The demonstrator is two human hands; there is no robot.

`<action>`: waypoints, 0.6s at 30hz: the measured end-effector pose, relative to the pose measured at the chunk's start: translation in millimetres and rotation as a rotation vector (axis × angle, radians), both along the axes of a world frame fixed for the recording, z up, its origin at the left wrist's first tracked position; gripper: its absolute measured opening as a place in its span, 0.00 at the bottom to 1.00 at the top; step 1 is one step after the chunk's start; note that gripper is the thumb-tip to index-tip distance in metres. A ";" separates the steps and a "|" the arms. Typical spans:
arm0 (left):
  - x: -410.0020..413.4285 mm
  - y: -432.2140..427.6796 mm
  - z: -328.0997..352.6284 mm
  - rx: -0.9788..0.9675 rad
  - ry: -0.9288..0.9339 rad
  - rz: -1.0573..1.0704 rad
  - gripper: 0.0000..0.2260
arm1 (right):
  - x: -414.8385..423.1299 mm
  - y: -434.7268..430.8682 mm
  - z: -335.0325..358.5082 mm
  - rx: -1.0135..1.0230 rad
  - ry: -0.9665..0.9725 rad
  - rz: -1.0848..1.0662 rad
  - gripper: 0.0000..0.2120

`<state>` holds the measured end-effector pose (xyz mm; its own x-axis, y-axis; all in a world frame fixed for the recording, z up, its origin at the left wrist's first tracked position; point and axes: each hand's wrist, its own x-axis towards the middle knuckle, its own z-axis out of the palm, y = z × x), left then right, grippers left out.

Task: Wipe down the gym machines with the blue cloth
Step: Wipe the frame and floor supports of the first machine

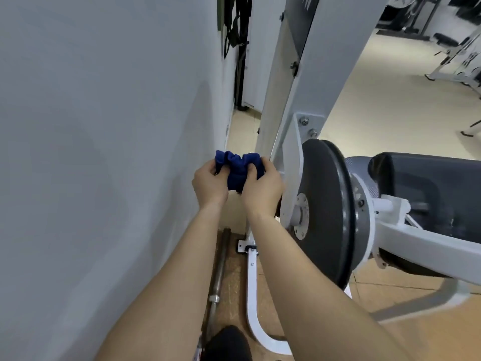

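A bunched blue cloth [235,169] is held in mid-air between both hands, just left of the white upright [273,108] of a gym machine. My left hand [209,185] grips the cloth's left side with curled fingers. My right hand [263,190] pinches its right side, close to the upright. Right of my hands sits the machine's large dark round disc [328,209] on a white frame arm [421,243], with a black padded seat [426,188] behind it.
A grey-white wall [104,152] stands close on the left. A metal bar [218,277] lies on the tan floor along the wall, beside the machine's white foot [252,295]. Black straps [238,29] hang at the back. More machines [453,48] stand far right.
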<state>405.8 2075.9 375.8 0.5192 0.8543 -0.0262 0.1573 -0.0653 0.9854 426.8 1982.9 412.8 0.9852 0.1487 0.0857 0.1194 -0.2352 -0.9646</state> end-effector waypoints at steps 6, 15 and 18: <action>33.1 24.2 -77.8 -0.061 -0.146 -0.098 0.07 | 7.8 26.5 -94.9 0.140 -0.023 -0.123 0.17; 109.2 46.5 -162.7 -0.053 -0.423 -0.231 0.04 | 93.7 48.2 -190.4 0.311 -0.297 -0.342 0.12; 144.8 49.6 -160.1 0.059 -0.506 -0.263 0.07 | 133.3 55.5 -195.5 0.397 -0.460 -0.400 0.14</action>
<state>550.6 2125.5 215.7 0.6499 0.6871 0.3248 -0.3621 -0.0959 0.9272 560.1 2038.4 217.3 0.8085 -0.3442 0.4773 0.5119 0.0114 -0.8589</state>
